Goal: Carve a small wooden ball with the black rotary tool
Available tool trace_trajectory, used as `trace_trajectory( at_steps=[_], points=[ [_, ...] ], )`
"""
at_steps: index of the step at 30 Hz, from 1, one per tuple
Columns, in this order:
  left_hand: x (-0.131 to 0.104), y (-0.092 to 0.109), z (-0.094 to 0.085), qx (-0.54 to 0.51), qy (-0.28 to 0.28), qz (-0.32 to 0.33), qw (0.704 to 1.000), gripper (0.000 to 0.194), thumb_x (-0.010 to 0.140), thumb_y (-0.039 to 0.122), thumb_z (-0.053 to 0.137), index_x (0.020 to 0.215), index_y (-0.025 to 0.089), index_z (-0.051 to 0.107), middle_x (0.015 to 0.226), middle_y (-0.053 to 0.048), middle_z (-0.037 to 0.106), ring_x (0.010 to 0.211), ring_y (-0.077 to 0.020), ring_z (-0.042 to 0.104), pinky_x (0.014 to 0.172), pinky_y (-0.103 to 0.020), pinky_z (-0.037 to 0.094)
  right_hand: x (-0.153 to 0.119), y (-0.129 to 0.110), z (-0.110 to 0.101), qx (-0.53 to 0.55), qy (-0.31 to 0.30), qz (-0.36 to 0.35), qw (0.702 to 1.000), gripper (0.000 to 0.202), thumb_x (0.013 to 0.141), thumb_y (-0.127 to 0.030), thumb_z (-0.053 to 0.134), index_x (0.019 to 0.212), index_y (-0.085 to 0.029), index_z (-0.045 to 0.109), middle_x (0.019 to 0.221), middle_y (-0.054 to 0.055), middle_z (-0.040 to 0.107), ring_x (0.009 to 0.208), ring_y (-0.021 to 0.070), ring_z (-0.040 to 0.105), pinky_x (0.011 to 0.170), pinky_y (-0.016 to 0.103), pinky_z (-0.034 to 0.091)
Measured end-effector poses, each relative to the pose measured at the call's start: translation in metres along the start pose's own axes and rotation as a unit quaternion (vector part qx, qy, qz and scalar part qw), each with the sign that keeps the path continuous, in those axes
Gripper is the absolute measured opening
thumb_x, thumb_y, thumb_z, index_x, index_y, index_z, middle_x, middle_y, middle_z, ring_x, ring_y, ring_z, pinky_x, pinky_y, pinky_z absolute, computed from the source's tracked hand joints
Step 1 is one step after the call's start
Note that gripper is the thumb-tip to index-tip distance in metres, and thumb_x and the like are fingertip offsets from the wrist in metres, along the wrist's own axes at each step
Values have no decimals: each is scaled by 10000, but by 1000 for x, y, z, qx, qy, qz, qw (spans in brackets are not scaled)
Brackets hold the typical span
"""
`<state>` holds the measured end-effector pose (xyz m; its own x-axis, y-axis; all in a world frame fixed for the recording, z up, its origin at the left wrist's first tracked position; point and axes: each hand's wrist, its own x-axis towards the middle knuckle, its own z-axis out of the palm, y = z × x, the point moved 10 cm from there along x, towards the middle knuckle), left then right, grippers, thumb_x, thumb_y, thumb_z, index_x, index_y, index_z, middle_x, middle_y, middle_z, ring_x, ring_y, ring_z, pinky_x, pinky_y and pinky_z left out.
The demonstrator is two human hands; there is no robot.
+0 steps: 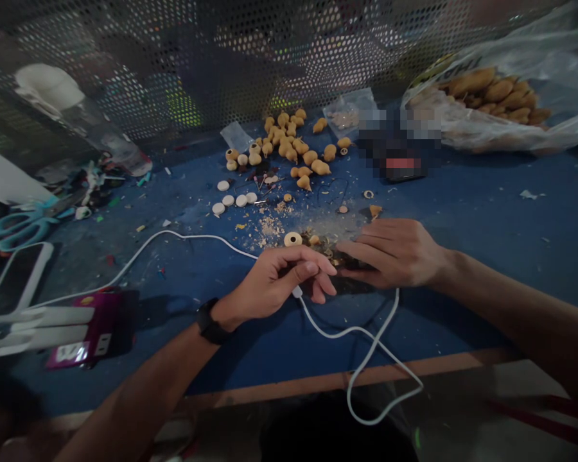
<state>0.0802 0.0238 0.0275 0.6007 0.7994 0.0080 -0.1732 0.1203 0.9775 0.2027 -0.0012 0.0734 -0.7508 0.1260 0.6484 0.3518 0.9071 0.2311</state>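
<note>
My left hand (289, 276) hovers at the centre, thumb and fingers bent and apart, nothing visible between them. Just beyond it lies a pale round piece (293, 239) with a dark hole. My right hand (390, 253) rests palm down to the right, its fingertips over a dark patch of small scraps (328, 249); what lies under the fingers is hidden. A white cable (337, 335) runs from a plug by my left hand and loops over the table's front edge. Light sawdust (271, 226) is spread beyond my hands.
Small tan gourds (284, 142) are heaped at the back, with white discs (228, 200) nearer. A plastic bag (462, 122) of gourds stands back right. At left are teal scissors (22, 224), a phone (17, 279), a purple box (99, 327) and a clear bottle (108, 138).
</note>
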Motion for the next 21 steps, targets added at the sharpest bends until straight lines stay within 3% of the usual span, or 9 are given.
trace_trajectory(
  at_steps=[8,21],
  points=[
    [-1,-1,0,-36,-4,6,999,285,1007,406,713,1034,130,778,828,-77,806,659,-109,753,656,-190,615,4,-1,-3,4,4,1,1000,248,1079,-371,601,1059,-137,682,710,18,713,630,166,636,578,311,480],
    [1,0,-6,70,-13,-5,997,339,1016,463,681,1019,137,776,850,-94,816,636,-107,742,609,-190,595,-1,-1,5,-3,-14,-3,1000,203,1055,-382,647,1050,-180,669,723,-5,710,634,154,629,617,293,469]
  ],
)
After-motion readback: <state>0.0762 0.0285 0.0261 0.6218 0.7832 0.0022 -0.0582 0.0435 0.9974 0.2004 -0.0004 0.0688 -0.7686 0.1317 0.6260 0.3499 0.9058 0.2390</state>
